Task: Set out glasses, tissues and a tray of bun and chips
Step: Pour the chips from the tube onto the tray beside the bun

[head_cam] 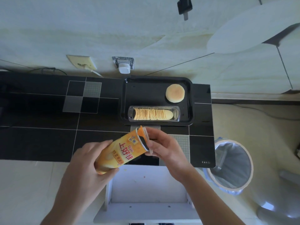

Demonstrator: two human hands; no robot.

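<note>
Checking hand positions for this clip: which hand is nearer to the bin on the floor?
Right. The right hand is at the open end of the chip can, on the side toward the bin. The left hand grips the can's base, farther away on the other side.

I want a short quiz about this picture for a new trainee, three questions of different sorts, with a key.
1. True or false: the bun lies on the black tray.
2. Which hand holds the body of the yellow can? A) left B) right
3. Fill in: the chips lie in a clear ____ on the tray.

Key
1. True.
2. A: the left hand holds the body; the right hand is at its open end.
3. Container.
</note>
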